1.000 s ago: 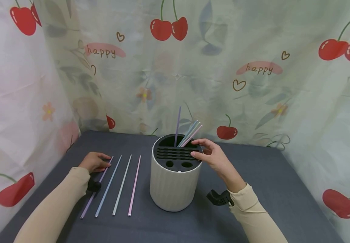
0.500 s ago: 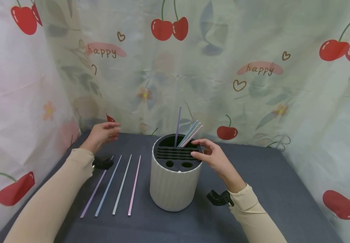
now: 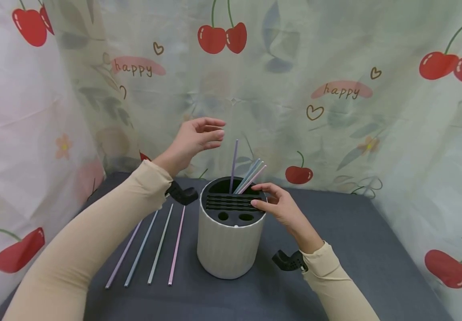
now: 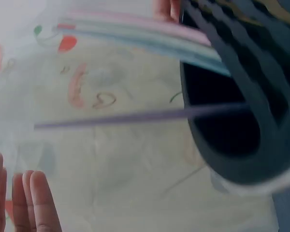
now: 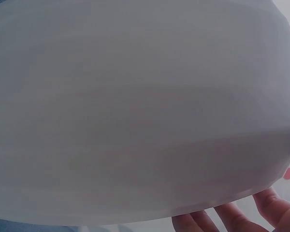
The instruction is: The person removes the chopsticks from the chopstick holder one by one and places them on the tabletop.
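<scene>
A white ribbed utensil holder (image 3: 231, 249) stands mid-table, with a black slotted top (image 3: 235, 217). In its rear opening, a purple chopstick (image 3: 234, 165) stands nearly upright. Blue, pale green and pink chopsticks (image 3: 251, 176) lean right beside it. My left hand (image 3: 196, 140) hovers behind and left of the holder, empty, fingers extended and apart from the purple chopstick; its fingertips (image 4: 41, 193) show low in the left wrist view. With thumb and fingers bent over the rim, my right hand (image 3: 279, 205) holds the holder's right side. The holder's wall (image 5: 135, 111) fills most of the right wrist view.
Left of the holder lie a purple chopstick (image 3: 123, 256), a blue chopstick (image 3: 141, 249), a pale green chopstick (image 3: 160, 244) and a pink chopstick (image 3: 177, 245), side by side on the dark tablecloth (image 3: 335, 223). A cherry-print curtain (image 3: 279, 111) encloses the back and sides.
My left hand has left the purple chopstick on the table, rising and moving right towards the holder with nothing in it. My right hand and the holder have stayed in place.
</scene>
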A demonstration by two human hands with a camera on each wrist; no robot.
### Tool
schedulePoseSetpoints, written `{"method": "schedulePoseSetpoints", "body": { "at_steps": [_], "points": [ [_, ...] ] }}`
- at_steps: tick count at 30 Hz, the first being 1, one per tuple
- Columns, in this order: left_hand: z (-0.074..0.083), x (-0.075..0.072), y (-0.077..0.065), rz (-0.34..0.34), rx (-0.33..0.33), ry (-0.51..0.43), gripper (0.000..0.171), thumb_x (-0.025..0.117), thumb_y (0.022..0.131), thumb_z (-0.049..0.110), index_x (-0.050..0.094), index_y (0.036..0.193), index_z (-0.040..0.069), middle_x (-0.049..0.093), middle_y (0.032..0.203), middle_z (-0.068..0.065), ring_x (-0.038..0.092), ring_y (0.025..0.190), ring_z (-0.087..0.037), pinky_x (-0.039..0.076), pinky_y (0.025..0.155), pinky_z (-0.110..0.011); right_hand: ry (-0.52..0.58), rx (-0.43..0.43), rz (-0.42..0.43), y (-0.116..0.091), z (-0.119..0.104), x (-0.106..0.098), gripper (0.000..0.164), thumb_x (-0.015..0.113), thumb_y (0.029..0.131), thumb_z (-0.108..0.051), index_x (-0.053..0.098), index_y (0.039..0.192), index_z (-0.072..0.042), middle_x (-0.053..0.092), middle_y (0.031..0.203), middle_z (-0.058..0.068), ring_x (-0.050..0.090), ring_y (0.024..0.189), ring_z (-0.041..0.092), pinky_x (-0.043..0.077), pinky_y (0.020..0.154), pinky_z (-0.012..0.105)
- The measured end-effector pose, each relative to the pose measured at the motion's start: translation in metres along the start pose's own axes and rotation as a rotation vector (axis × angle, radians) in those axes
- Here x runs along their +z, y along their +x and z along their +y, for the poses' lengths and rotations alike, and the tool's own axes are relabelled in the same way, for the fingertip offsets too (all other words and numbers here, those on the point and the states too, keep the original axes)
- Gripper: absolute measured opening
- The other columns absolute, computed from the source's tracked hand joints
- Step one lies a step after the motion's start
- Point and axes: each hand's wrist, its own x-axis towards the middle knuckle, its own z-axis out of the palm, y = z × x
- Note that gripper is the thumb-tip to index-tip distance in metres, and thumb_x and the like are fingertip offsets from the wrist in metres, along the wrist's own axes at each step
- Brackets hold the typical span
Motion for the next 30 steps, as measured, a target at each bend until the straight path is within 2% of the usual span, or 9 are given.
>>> {"method": "schedulePoseSetpoints", "body": {
  "at_steps": [3, 7, 11, 14, 18, 22, 24, 26, 30],
  "points": [
    [-0.002, 0.013, 0.003, -0.073, -0.028, 0.034, 0.033, 0.064, 0.093, 0.011, 0.060, 0.125, 0.003, 0.060, 0.123, -0.011, 0.062, 0.109, -0.024, 0.052, 0.097, -0.039, 0.006, 0.002, -0.003, 0.001, 0.000, 0.000, 0.044, 0.068, 0.091, -0.024, 0.055, 0.131, -0.011, 0.036, 0.150, 0.009, 0.046, 0.128, 0.035, 0.043, 0.100, 0.046],
    [-0.009, 0.021, 0.006, -0.114, -0.075, 0.084, 0.030, 0.066, 0.092, 0.010, 0.062, 0.121, 0.002, 0.061, 0.124, -0.015, 0.062, 0.113, -0.028, 0.054, 0.095, -0.036, 0.005, 0.006, -0.004, 0.001, 0.000, 0.001, 0.044, 0.068, 0.091, -0.024, 0.055, 0.131, -0.011, 0.037, 0.149, 0.010, 0.047, 0.126, 0.034, 0.043, 0.098, 0.044],
    [-0.015, 0.025, 0.007, -0.123, -0.126, 0.074, 0.032, 0.066, 0.091, 0.005, 0.060, 0.121, -0.002, 0.061, 0.123, -0.016, 0.061, 0.115, -0.031, 0.053, 0.095, -0.038, 0.006, 0.007, -0.003, 0.001, 0.000, 0.001, 0.043, 0.068, 0.092, -0.024, 0.055, 0.131, -0.011, 0.038, 0.148, 0.010, 0.049, 0.122, 0.034, 0.044, 0.095, 0.040],
    [-0.019, 0.027, 0.008, -0.126, -0.161, 0.067, 0.032, 0.066, 0.090, 0.002, 0.059, 0.121, -0.004, 0.061, 0.115, -0.013, 0.062, 0.110, -0.030, 0.053, 0.095, -0.041, 0.011, 0.009, -0.004, 0.000, 0.000, 0.001, 0.043, 0.068, 0.092, -0.023, 0.055, 0.131, -0.010, 0.038, 0.147, 0.010, 0.049, 0.122, 0.034, 0.044, 0.095, 0.040],
    [-0.022, 0.029, 0.009, -0.134, -0.190, 0.092, 0.025, 0.067, 0.089, 0.000, 0.062, 0.113, -0.003, 0.061, 0.102, -0.007, 0.064, 0.098, -0.021, 0.055, 0.092, -0.039, 0.012, 0.006, -0.003, 0.001, 0.000, 0.000, 0.043, 0.068, 0.092, -0.024, 0.055, 0.131, -0.010, 0.038, 0.148, 0.010, 0.048, 0.124, 0.034, 0.043, 0.098, 0.043],
    [-0.022, 0.028, 0.009, -0.131, -0.196, 0.093, 0.023, 0.067, 0.089, 0.000, 0.062, 0.111, -0.003, 0.061, 0.100, -0.007, 0.064, 0.094, -0.019, 0.057, 0.087, -0.036, 0.010, 0.004, 0.000, 0.000, 0.000, 0.000, 0.043, 0.068, 0.092, -0.024, 0.055, 0.131, -0.010, 0.039, 0.147, 0.010, 0.048, 0.124, 0.034, 0.043, 0.098, 0.044],
    [-0.019, 0.025, 0.008, -0.117, -0.172, 0.068, 0.025, 0.067, 0.089, 0.001, 0.061, 0.113, -0.004, 0.062, 0.102, -0.007, 0.065, 0.093, -0.019, 0.058, 0.085, -0.035, 0.010, 0.002, -0.002, 0.000, -0.001, 0.000, 0.043, 0.068, 0.092, -0.023, 0.055, 0.131, -0.010, 0.039, 0.147, 0.010, 0.049, 0.123, 0.034, 0.043, 0.097, 0.042],
    [-0.010, 0.020, 0.008, -0.078, -0.120, 0.015, 0.026, 0.067, 0.089, 0.000, 0.061, 0.114, -0.005, 0.063, 0.103, -0.008, 0.066, 0.090, -0.018, 0.058, 0.084, -0.034, 0.009, 0.000, -0.002, -0.001, -0.001, 0.000, 0.043, 0.068, 0.091, -0.023, 0.055, 0.131, -0.010, 0.038, 0.148, 0.010, 0.049, 0.123, 0.033, 0.043, 0.097, 0.041],
    [0.021, 0.000, 0.007, 0.065, 0.057, -0.198, 0.018, 0.066, 0.088, -0.003, 0.065, 0.105, 0.000, 0.066, 0.096, -0.007, 0.067, 0.081, -0.017, 0.060, 0.078, -0.031, 0.006, -0.008, -0.003, -0.002, 0.000, -0.001, 0.043, 0.068, 0.091, -0.022, 0.055, 0.131, -0.010, 0.037, 0.150, 0.010, 0.048, 0.126, 0.033, 0.044, 0.097, 0.041]
  ]
}}
